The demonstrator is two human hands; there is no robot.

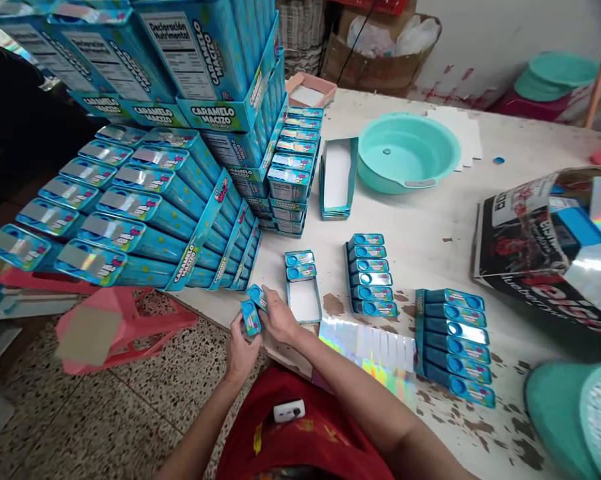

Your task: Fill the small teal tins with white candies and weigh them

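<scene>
Though slim and glossy — two round-cornered blue boxes [251, 317] in pinching hands [280, 320].

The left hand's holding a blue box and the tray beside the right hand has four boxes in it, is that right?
Not quite: the tray beside the right hand has two boxes, not four, as the head view shows. The left hand does hold a blue box.

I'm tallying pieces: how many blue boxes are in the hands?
2: the nearer box in the left hand, the farther box in the right hand. Others might be hidden underneath.
</scene>
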